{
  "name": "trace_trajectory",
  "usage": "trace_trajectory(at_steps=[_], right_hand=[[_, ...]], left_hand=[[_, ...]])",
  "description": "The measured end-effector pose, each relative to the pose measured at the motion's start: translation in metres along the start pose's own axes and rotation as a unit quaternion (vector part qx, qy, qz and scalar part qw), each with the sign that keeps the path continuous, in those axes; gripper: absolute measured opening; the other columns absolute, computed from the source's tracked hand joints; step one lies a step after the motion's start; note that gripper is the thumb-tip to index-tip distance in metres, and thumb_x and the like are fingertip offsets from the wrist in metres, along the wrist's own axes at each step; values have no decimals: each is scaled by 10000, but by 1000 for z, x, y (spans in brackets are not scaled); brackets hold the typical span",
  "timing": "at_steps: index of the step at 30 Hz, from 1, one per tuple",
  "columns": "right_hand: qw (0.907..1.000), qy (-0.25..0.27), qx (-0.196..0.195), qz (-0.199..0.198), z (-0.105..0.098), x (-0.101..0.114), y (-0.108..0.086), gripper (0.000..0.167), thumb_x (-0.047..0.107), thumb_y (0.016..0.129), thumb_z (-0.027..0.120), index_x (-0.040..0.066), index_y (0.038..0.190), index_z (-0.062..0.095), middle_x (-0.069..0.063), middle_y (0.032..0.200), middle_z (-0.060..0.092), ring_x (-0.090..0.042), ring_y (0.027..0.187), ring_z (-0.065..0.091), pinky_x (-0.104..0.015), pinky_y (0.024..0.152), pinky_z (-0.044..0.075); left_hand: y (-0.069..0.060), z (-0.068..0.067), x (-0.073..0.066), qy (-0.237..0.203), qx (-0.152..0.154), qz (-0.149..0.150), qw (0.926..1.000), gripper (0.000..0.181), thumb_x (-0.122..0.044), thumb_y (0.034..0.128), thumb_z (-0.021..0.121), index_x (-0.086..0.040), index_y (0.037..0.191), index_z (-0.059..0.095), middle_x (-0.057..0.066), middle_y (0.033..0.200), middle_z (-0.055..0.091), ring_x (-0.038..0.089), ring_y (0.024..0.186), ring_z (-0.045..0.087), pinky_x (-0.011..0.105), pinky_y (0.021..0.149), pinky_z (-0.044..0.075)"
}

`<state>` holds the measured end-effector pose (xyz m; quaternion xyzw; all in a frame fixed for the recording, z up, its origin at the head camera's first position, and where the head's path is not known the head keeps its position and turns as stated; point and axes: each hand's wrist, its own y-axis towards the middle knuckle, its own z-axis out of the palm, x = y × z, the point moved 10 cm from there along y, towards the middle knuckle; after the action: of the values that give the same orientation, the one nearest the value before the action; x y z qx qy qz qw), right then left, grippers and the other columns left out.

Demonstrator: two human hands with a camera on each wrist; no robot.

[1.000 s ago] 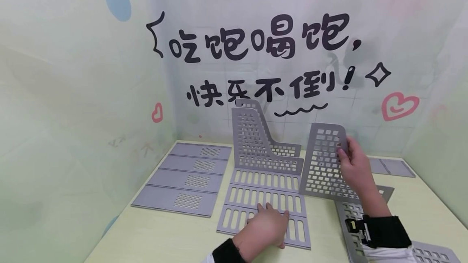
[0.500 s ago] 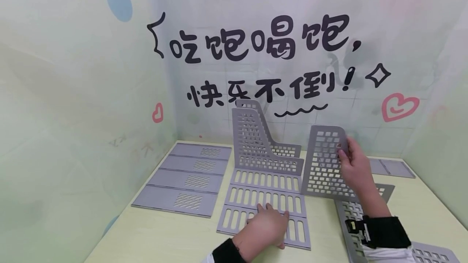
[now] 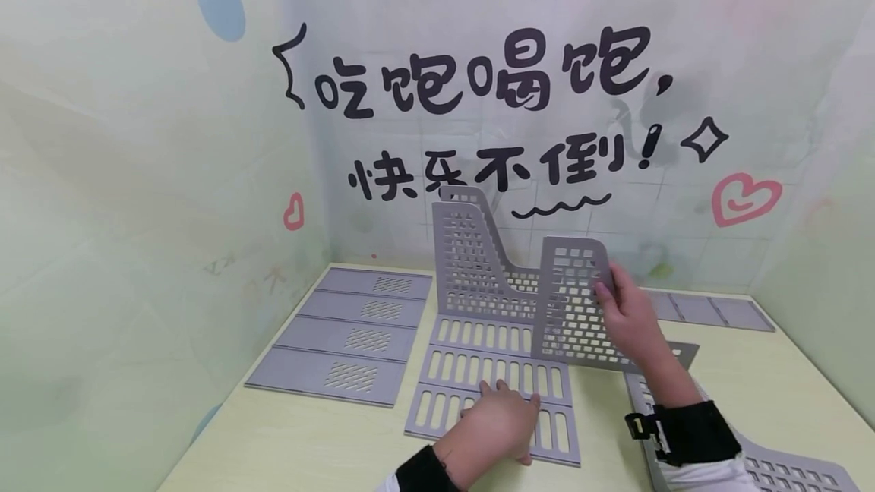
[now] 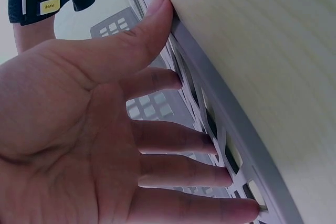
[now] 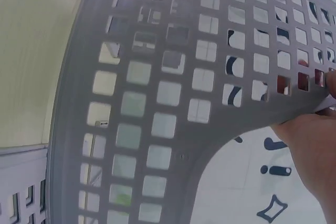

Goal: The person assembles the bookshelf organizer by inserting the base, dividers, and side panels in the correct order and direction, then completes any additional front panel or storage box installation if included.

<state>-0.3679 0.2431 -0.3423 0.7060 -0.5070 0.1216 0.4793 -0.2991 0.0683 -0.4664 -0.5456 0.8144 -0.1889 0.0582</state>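
Note:
The right hand (image 3: 632, 317) pinches the curved edge of an upright grey perforated side panel (image 3: 570, 325), whose lower left corner reaches over the slotted panels. In the right wrist view this panel (image 5: 178, 156) fills most of the picture. Fingertips of the left hand (image 3: 497, 424) rest on the flat slotted grey panels (image 3: 509, 367); the left wrist view shows the hand (image 4: 105, 119) with fingers spread and fairly straight against a panel edge (image 4: 220, 98). Behind, two similar perforated side panels (image 3: 454, 249) stand upright, one behind the other, partly covered by the held panel.
Flat panels with small slanted slots (image 3: 301, 367) lie in a row at the left. More flat panels (image 3: 738, 313) lie at the back right. Another perforated side panel (image 3: 793, 469) lies at the front right, partly under the right forearm. Printed walls surround the table (image 3: 225, 446).
The right hand has moved left with its panel, which now overlaps the right end of the standing panels and slotted panels in the head view. The left hand stays in place.

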Motion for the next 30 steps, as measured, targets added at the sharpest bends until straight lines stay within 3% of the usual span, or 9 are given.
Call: trace_trajectory(at_steps=[3,6,9,15,19,23,30], right_hand=[[9989,-290,365,60,10,1,0,389,166,1149,440,-34,1483,448,-219,1118,693,-202,958,631,-251,775,519],[9945,-487,888,259,13,-4,-3,427,227,1149,468,-23,1492,428,-242,1165,684,-377,1034,676,-448,819,577],[9855,-784,1433,458,9,-13,-6,473,289,1121,559,-9,1480,486,-217,1205,712,-408,1128,691,-558,905,592],[9577,-1693,2246,614,-9,-40,-13,225,165,996,746,-9,1137,749,-141,1037,774,-352,1005,718,-558,862,604],[9396,-2035,2626,829,-26,-63,-20,183,115,966,752,-19,1085,790,-196,1050,779,-422,1000,718,-559,839,612],[9359,-2083,2679,944,-43,-80,-24,169,119,964,742,-5,1058,808,-208,1057,785,-479,1015,722,-558,820,621],[9328,-1975,2824,1058,-58,-96,-33,244,126,994,713,-56,1146,770,-244,1112,772,-514,1073,706,-571,841,613]], left_hand=[[0,-1,0,-170,40,-53,9998,882,-517,815,875,-439,1591,461,-3,1610,553,298,1578,421,641,891,633],[0,-1,0,-224,74,-57,9997,882,-511,813,879,-439,1589,465,3,1612,551,305,1578,420,647,899,629],[0,-1,0,-185,54,-5,9998,883,-519,809,880,-434,1587,471,-5,1602,562,294,1576,425,642,905,629],[0,-1,0,-245,19,13,9997,880,-516,805,887,-427,1582,482,35,1605,559,360,1557,443,652,874,632],[0,-1,-1,-114,15,59,9999,879,-532,811,881,-425,1584,478,-5,1589,576,303,1565,440,641,904,629],[1,0,-1,-166,58,35,9998,880,-527,811,879,-434,1586,471,15,1605,559,339,1563,438,647,897,629],[3,2,2,-442,143,-89,9989,892,-496,801,888,-460,1584,463,99,1651,498,452,1542,435,683,904,614]])
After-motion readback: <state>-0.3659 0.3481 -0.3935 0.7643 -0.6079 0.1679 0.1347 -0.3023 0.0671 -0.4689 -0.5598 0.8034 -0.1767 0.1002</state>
